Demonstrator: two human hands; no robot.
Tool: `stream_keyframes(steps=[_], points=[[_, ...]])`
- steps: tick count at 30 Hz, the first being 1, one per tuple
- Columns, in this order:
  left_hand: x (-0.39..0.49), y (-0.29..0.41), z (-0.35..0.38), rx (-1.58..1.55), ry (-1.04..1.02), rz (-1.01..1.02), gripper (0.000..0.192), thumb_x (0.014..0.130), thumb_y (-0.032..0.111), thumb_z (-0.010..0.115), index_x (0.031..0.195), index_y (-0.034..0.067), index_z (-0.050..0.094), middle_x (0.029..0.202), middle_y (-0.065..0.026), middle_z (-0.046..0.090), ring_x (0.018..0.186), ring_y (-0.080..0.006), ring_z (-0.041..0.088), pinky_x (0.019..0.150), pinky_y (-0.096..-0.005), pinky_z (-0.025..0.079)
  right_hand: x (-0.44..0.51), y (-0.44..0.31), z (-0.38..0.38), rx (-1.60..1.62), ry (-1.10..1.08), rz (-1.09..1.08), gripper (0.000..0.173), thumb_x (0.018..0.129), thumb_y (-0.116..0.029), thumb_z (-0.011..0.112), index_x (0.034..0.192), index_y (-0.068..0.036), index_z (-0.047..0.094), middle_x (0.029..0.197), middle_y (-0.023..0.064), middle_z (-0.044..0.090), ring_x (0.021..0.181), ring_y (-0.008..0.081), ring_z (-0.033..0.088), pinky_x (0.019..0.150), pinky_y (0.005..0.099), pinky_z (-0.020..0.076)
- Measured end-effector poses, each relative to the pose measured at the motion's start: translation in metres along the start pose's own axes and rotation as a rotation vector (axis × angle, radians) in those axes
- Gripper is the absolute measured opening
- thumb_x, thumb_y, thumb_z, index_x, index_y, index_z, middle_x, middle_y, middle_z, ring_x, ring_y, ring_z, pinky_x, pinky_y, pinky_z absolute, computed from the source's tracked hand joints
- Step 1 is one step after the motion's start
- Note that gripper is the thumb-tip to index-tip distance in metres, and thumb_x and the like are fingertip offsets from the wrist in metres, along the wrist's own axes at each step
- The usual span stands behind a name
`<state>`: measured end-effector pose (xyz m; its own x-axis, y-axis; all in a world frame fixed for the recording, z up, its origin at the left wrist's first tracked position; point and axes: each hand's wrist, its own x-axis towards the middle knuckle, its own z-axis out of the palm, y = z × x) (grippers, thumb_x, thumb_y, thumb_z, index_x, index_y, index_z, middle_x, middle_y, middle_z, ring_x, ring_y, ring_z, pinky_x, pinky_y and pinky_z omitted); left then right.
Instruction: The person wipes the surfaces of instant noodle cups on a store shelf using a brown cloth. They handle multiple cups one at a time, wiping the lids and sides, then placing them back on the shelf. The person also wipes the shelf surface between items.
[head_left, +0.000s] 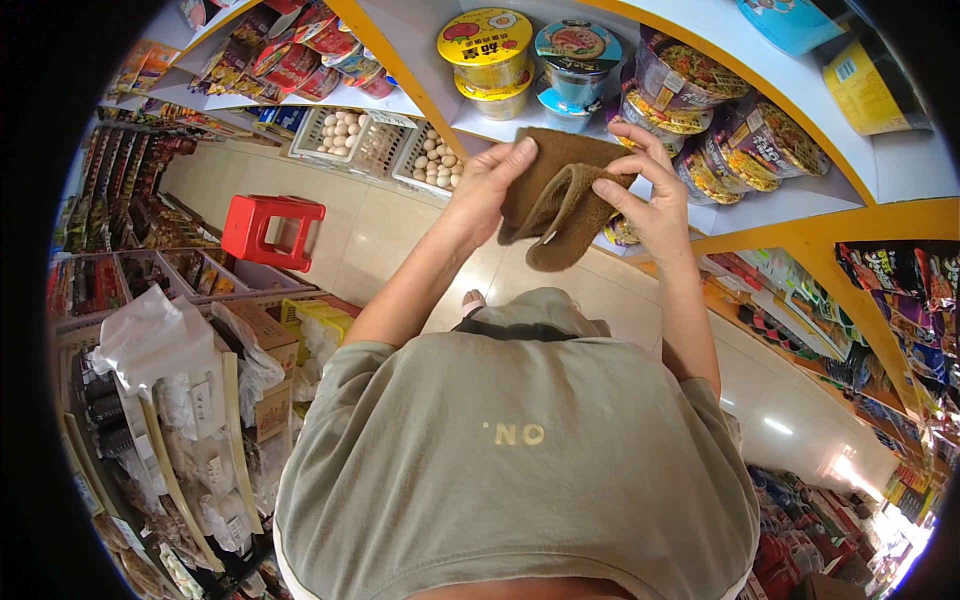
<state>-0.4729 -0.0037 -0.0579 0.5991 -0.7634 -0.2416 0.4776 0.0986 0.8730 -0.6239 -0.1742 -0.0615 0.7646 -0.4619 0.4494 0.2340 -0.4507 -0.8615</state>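
Note:
A folded brown terry cloth (547, 154) is held up between my two hands, in front of a shelf of instant-noodle tubs. My left hand (486, 180) grips its left edge, thumb on top. With thumb and fingers, my right hand (654, 187) pinches the right edge near a curled-over fold. The cloth's lower part hangs in a loose loop with a small pale tag. Behind it stand yellow-lidded noodle tubs (484, 49), blue noodle tubs (576, 64) and purple noodle tubs (686, 71), some partly hidden by my right hand.
Orange-edged shelving (787, 217) curves around the front and right. Baskets of eggs (343, 139) sit low at the front left. A red plastic stool (271, 229) is on the tiled floor (367, 225). Racks with plastic bags (161, 337) and packaged goods line the left side.

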Motion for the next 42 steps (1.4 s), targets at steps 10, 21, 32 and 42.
stream_keyframes(steps=[10,21,32,42], points=[[-0.004,0.032,-0.028,0.229,-0.027,0.335,0.025,0.098,0.024,0.067,0.103,0.000,0.071,0.100,-0.0028,0.069,0.089,-0.0099,0.062,0.080,-0.0257,0.049,0.014,-0.016,0.022,-0.103,0.008,0.030,0.019,0.081,-0.010,0.081,0.082,-0.003,0.063,0.119,0.0099,0.061,0.087,0.0149,0.058,0.079,0.0279,0.0482],[-0.022,0.006,-0.035,0.675,0.007,0.873,0.036,0.088,0.015,0.073,0.117,-0.003,0.064,0.104,-0.0145,0.059,0.094,-0.0250,0.057,0.083,-0.0349,0.048,0.037,-0.053,0.108,-0.499,0.339,-0.112,0.022,0.072,-0.006,0.080,0.078,0.000,0.060,0.086,0.0122,0.056,0.077,0.0279,0.059,0.069,0.0378,0.0494],[-0.011,0.031,-0.048,-0.152,-0.018,0.387,0.042,0.092,0.008,0.069,0.131,0.002,0.056,0.121,-0.0092,0.066,0.110,-0.0171,0.063,0.098,-0.0318,0.049,0.046,-0.065,0.124,0.163,-0.020,0.045,0.036,0.101,-0.012,0.058,0.135,0.002,0.055,0.130,0.0126,0.057,0.111,0.0166,0.062,0.098,0.0286,0.0472],[-0.006,0.059,-0.050,-0.468,-0.038,0.229,0.038,0.099,0.021,0.060,0.133,0.004,0.054,0.124,-0.0112,0.063,0.112,-0.0228,0.063,0.095,-0.0392,0.053,0.021,-0.044,0.128,0.268,-0.188,0.246,0.064,0.093,-0.020,0.072,0.145,0.002,0.041,0.141,0.0131,0.052,0.130,0.0186,0.048,0.109,0.0346,0.0394]])
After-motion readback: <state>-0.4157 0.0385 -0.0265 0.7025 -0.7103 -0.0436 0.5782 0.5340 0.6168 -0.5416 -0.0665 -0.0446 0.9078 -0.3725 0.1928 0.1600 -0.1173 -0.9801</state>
